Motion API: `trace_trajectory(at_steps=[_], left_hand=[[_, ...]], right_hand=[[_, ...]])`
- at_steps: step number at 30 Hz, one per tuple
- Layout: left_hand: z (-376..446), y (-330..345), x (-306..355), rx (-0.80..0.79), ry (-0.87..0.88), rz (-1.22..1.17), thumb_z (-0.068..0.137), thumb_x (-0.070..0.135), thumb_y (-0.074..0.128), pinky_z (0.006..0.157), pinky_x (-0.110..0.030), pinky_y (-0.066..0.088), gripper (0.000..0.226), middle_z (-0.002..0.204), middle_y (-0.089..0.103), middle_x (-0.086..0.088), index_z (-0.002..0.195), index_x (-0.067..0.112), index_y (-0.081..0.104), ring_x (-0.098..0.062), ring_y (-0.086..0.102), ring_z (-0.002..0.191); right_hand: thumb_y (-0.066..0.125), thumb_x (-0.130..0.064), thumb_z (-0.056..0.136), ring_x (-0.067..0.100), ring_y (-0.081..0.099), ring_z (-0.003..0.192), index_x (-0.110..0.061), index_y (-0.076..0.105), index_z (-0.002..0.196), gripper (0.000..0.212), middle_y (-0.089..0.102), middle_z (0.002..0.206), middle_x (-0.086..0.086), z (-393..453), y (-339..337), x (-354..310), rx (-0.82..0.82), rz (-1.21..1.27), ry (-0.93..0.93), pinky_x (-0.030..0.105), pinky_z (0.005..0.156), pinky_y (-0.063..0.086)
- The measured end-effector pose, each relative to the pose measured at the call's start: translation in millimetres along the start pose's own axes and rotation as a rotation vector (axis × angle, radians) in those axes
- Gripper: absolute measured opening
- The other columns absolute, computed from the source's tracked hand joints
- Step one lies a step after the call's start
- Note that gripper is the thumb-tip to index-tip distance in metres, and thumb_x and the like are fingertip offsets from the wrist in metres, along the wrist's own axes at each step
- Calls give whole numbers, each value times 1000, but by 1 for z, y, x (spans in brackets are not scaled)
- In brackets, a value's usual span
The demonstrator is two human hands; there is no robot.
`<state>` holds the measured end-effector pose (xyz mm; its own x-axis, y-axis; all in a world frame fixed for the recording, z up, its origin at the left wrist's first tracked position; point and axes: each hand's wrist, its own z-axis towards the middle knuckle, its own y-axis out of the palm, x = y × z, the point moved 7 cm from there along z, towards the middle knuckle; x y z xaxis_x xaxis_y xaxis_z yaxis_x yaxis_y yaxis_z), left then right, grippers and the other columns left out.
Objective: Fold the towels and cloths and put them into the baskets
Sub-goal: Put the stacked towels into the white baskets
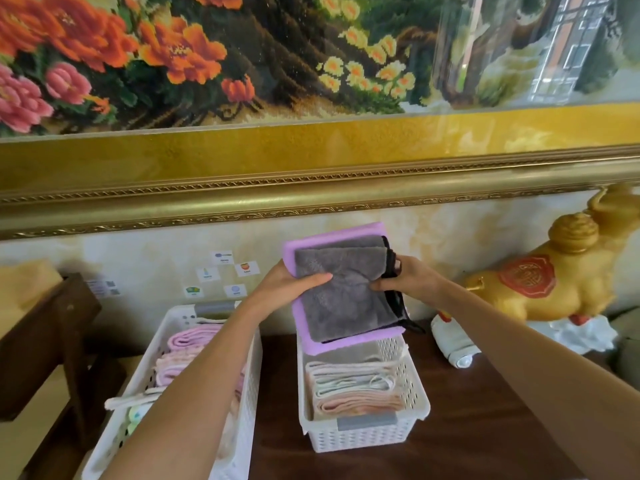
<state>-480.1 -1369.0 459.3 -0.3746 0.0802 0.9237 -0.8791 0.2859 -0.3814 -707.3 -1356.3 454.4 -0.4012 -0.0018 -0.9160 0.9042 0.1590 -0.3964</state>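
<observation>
A folded stack of cloths, a grey cloth (346, 303) lying on a purple one (332, 346), is held in the air above the far end of the right white basket (412, 407). My left hand (294, 282) grips the stack's left edge with the thumb on top. My right hand (405, 277) pinches its right edge, where a black trim hangs down. Folded pale and peach towels (356, 389) lie in the right basket. The left white basket (194, 355) holds folded pink towels (194, 341), partly hidden by my left forearm.
Both baskets stand on a dark wooden tabletop (467, 427). A rolled white cloth (453, 344) lies to the right of the right basket, below a golden animal figurine (554, 282). A dark wooden stand (45, 341) is at the left. Small picture cards (225, 271) are stuck on the wall.
</observation>
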Motion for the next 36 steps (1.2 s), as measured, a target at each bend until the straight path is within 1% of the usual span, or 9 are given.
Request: trace_trajectory(at_steps=[8, 14, 16, 19, 22, 27, 32, 34, 36], left_hand=[[5, 5, -28, 68, 73, 63, 48, 58, 88, 93, -39, 53, 90, 114, 67, 9, 126, 29, 53, -8, 64, 107], [1, 11, -39, 179, 134, 112, 56, 38, 91, 93, -19, 47, 85, 118, 59, 14, 127, 34, 44, -10, 56, 119], [-4, 9, -31, 248, 241, 166, 53, 43, 91, 107, -27, 38, 115, 141, 47, 4, 146, 28, 25, -13, 41, 135], [-23, 11, 10, 464, 569, 762, 54, 58, 84, 118, -43, 15, 131, 157, 18, -10, 153, 16, 9, -26, 16, 145], [-28, 45, 37, 284, 820, 1242, 61, 68, 73, 119, -48, 6, 122, 158, 17, -14, 153, 17, 11, -32, 15, 146], [4, 45, 27, 48, 371, 1339, 60, 78, 66, 118, -47, 13, 131, 161, 0, -14, 154, 20, -6, -32, 5, 148], [12, 44, 34, 107, 340, 1389, 58, 78, 68, 113, -48, 22, 129, 158, 12, -20, 153, 19, 4, -34, 18, 144], [14, 44, 33, 125, 336, 1385, 63, 69, 71, 112, -48, 23, 121, 157, 14, -20, 153, 19, 7, -35, 15, 145], [17, 44, 32, 155, 339, 1370, 68, 51, 72, 110, -47, 25, 109, 157, 15, -20, 151, 20, 9, -36, 16, 144]], right_hand=[[85, 2, 64, 6, 60, 99, 2, 53, 124, 68, 64, 117, 10, 5, 15, 26, 75, -137, -162, 8, 76, 47], [73, 3, 78, 11, 59, 105, -18, 46, 126, 59, 59, 115, -3, -3, 34, 41, 105, -112, -170, 11, 83, 47], [77, -9, 76, 10, 57, 106, -22, 43, 128, 63, 59, 114, -7, -6, 31, 40, 201, -181, -226, 12, 84, 46], [78, -30, 72, 14, 59, 108, -23, 40, 133, 73, 61, 117, -6, -5, 33, 43, 208, -241, -199, 36, 90, 51], [74, -39, 69, 17, 62, 104, -26, 41, 131, 71, 63, 112, -9, -5, 30, 51, 223, -257, -168, 47, 87, 52], [70, -31, 78, 28, 61, 99, -20, 43, 127, 57, 64, 109, 3, -17, 31, 39, 293, -519, -95, 37, 72, 50], [73, -11, 71, 25, 52, 85, -12, 51, 101, 37, 54, 95, 5, -74, 37, -19, 532, -861, -573, 31, 69, 43], [62, -17, 84, 20, 52, 76, -14, 53, 89, 11, 55, 85, 1, -95, 65, -28, 328, -903, -784, 29, 61, 43], [49, -32, 92, 20, 56, 79, -15, 56, 87, 19, 59, 86, 0, -94, 92, -24, 38, -1002, -789, 29, 64, 47]])
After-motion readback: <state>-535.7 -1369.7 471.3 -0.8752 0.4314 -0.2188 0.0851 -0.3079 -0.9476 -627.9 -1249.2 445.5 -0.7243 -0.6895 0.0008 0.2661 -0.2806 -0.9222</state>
